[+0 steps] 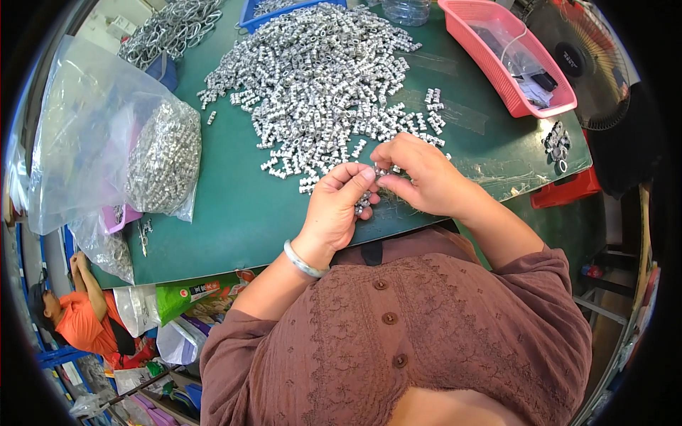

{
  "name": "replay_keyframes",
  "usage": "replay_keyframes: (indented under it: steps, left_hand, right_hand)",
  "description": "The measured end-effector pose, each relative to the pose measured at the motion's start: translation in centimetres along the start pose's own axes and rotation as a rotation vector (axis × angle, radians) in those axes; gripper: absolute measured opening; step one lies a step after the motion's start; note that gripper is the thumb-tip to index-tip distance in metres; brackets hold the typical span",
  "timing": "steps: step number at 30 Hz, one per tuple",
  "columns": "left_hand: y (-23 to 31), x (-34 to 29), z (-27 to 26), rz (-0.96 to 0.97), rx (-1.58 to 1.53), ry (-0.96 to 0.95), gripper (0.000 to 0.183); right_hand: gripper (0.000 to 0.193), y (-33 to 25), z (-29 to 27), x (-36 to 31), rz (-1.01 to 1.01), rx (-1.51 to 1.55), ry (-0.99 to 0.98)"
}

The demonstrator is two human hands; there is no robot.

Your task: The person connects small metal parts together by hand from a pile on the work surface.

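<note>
A large heap of small silvery ribbed metal fittings (320, 71) covers the middle of the green table (227, 234). Close to the table's front edge, my two hands meet. My left hand (339, 202) is closed around several of these small metal fittings, some showing below its fingers, with the thumb and forefinger pinched at the top. Touching those fingertips, my right hand (419, 174) pinches a small metal piece, mostly hidden by the fingers. A pale bangle (305, 260) circles my left wrist.
At the left, a clear plastic bag (92, 121) holds more fittings. A pink basket (490, 64) stands at the far right, before a fan (579, 60). Dark rings (558, 142) lie near the right edge. Metal links (174, 28) are piled far left. A person in orange (89, 319) is beyond the table.
</note>
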State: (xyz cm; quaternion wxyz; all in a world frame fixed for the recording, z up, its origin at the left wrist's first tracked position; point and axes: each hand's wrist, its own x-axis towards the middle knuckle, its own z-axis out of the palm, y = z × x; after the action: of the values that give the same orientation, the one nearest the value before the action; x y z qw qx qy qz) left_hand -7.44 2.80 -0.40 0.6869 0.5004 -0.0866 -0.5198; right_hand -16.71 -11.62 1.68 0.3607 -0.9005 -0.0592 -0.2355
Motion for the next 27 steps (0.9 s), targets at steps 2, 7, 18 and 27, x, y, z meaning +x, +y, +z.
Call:
replay_keyframes:
  steps: [2, 7, 18, 27]
  left_hand:
    - [0.0, 0.0, -0.1, 0.014, -0.046, -0.001, 0.01]
    - [-0.1, -0.1, 0.0, 0.013, -0.034, -0.015, 0.01]
    - [0.5, -0.3, -1.2, 0.04, -0.168, -0.042, 0.016]
    - [0.6, -0.1, -2.4, -0.07, -0.421, -0.191, 0.015]
  right_hand:
    - [0.028, -0.1, -0.1, -0.1, 0.02, 0.031, 0.003]
    - [0.031, -0.4, 0.1, -0.2, 0.055, -0.007, -0.032]
    - [0.031, 1.3, -0.9, -0.3, -0.051, -0.236, -0.063]
    - [0.011, 1.8, 0.4, 0.1, -0.038, -0.521, -0.156]
